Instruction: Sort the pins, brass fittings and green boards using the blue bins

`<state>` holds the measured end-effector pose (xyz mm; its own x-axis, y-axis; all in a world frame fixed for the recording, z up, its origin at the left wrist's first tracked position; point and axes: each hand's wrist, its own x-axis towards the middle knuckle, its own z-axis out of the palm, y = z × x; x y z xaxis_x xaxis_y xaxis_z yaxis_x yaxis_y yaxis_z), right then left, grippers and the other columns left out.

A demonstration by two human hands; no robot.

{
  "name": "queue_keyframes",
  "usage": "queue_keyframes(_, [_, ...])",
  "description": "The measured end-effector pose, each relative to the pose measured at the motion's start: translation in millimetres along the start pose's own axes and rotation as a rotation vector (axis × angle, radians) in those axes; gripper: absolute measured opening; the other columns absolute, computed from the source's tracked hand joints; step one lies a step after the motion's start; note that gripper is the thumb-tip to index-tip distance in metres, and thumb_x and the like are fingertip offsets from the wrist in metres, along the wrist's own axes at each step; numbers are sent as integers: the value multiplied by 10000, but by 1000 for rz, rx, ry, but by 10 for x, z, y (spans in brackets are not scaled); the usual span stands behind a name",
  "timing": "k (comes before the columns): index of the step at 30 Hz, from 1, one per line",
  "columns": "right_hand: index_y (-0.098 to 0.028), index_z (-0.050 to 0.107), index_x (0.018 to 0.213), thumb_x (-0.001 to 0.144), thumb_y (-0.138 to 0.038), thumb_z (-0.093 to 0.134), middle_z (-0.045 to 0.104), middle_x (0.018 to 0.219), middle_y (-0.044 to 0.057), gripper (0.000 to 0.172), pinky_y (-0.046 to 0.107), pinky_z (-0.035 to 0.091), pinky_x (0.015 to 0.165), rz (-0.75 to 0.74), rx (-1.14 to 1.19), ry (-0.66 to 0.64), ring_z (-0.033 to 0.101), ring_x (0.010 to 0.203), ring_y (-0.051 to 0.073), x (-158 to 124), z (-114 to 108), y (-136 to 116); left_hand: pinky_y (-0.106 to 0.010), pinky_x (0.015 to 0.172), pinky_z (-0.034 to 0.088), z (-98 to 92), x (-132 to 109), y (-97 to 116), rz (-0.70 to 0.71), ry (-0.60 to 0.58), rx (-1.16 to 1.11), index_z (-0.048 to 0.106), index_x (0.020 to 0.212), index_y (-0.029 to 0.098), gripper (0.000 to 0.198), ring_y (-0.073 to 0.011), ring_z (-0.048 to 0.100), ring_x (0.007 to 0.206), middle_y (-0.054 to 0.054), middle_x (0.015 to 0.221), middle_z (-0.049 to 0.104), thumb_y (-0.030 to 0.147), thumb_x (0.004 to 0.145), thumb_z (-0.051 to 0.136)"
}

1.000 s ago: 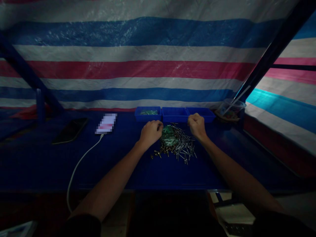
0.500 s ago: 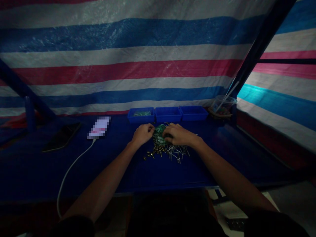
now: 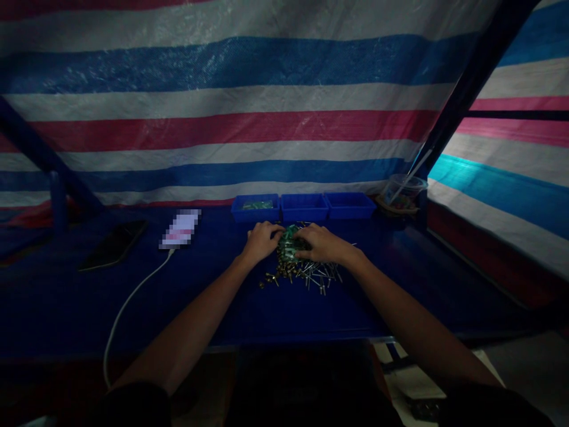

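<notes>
Two bare hands worked at one mixed heap on the dark blue tabletop [image 3: 311,314], near its far middle.

At far left lay a black slab-shaped phone [image 3: 113,244]. Beside it was a lit phone [image 3: 180,228], with a white charging cable [image 3: 133,295] trailing toward the near edge.

The left hand [image 3: 262,240] rested with curled fingers on the heap's left flank. In the dim light it could not be told whether it pinched a piece.

The heap comprised:
- small green pieces [image 3: 290,243] piled at the top;
- brass-coloured fittings [image 3: 275,274] scattered at the near left;
- thin silver metal pins [image 3: 320,274] fanned out at the near right.

The right hand [image 3: 322,243] lay palm down across the heap's right side, fingers bent onto the green pieces. Its grip could not be told either.

Judged from this layout, the work was best done with the fingertips, one piece at a time. One hand should steady the heap so that the pins did not roll or tangle.

Behind the heap, three shallow blue plastic trays [image 3: 303,207] stood in a touching row, and the leftmost held some green pieces. A clear plastic cup [image 3: 402,193] stood at far right.
</notes>
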<state>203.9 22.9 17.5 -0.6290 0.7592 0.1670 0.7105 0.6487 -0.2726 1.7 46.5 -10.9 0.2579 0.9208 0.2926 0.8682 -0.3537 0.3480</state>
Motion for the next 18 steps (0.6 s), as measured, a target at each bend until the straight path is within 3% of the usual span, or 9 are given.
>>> queue_keyframes(4, [-174, 582, 1115, 736, -235, 686, 616, 1036, 100, 398, 378, 406, 829, -19, 41, 66, 506, 1001, 248, 40, 42, -46, -398, 894, 390, -33, 17, 23, 18, 78, -68, 700, 965, 248, 249, -233, 541, 973, -56, 1016, 654, 297, 872, 474])
queue_keyframes(8, [-166, 591, 913, 755, -141, 592, 592, 879, 59, 160, 334, 398, 765, -31, 66, 323, 500, 843, 196, 67, -25, -52, -333, 826, 405, -119, -15, 179, 35, 158, -309, 694, 852, 194, 232, -211, 563, 879, -51, 878, 673, 298, 854, 486])
queue_keyframes(10, [-182, 563, 838, 734, -98, 552, 579, 825, 38, 134, 322, 392, 740, -32, 99, 494, 494, 805, 186, 63, -87, -45, -283, 682, 417, -167, -37, 270, -79, 95, -604, 681, 804, 168, 328, -180, 564, 729, -49, 770, 660, 406, 869, 465])
queue_keyframes(12, [-199, 547, 813, 701, -67, 532, 584, 826, 35, 173, 335, 393, 767, -66, 109, 625, 505, 869, 204, 53, -130, -43, -241, 539, 379, -216, -53, 345, -252, -40, -974, 670, 791, 141, 477, -136, 525, 576, -50, 691, 633, 551, 858, 435])
queue_keyframes(15, [-218, 553, 803, 689, -53, 530, 615, 912, 46, 202, 395, 379, 870, -162, 48, 641, 473, 1084, 251, 43, -124, -63, -203, 455, 340, -277, -62, 406, -379, -164, -1396, 660, 796, 121, 474, -88, 486, 484, -39, 651, 610, 581, 788, 547])
queue_keyframes(18, [-220, 579, 840, 710, -69, 539, 556, 1161, 75, 203, 439, 369, 925, -185, -36, 600, 400, 1204, 267, 40, -62, -103, -180, 458, 360, -298, -56, 412, -329, -102, -1505, 668, 798, 115, 240, -74, 515, 511, -26, 674, 623, 333, 707, 710])
